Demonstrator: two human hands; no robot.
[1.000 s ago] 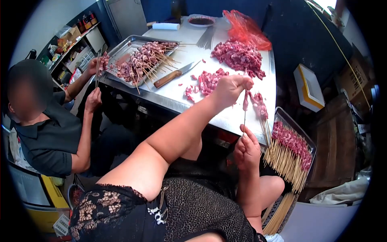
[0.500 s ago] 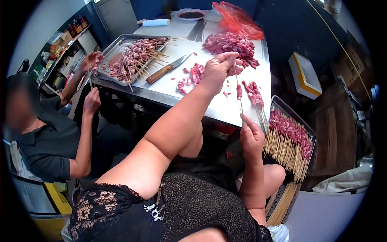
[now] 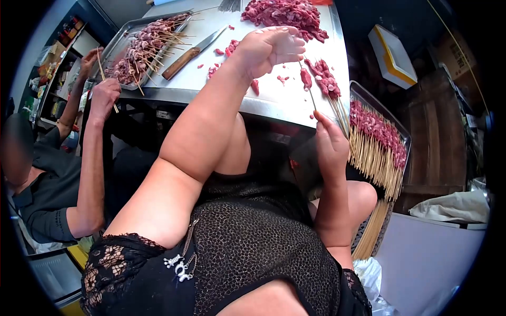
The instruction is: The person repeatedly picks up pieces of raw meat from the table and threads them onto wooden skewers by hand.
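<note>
My right hand (image 3: 332, 139) is closed on the lower end of a thin wooden skewer (image 3: 312, 100), which points up and away over the table edge. One piece of meat (image 3: 306, 79) is threaded near its tip. My left hand (image 3: 274, 48) is over the table just left of the skewer's tip, fingers stretched out and somewhat blurred, with nothing visible in them. Beyond it lies a heap of raw cut meat (image 3: 284, 18). A few finished meat skewers (image 3: 324, 78) rest on the table right beside the held one.
A tray (image 3: 405, 138) at right bears rows of meat skewers, above bundled bare sticks (image 3: 373, 229). Left on the table are a knife (image 3: 182, 63) and another skewer-laden tray (image 3: 122, 46). A co-worker (image 3: 58, 195) at left holds a stick. A white-and-yellow box (image 3: 392, 55) stands at far right.
The view has tilted, so the table sits higher in the picture. My left hand's fingers have come off the skewer's tip and straightened. My right hand keeps hold of the skewer.
</note>
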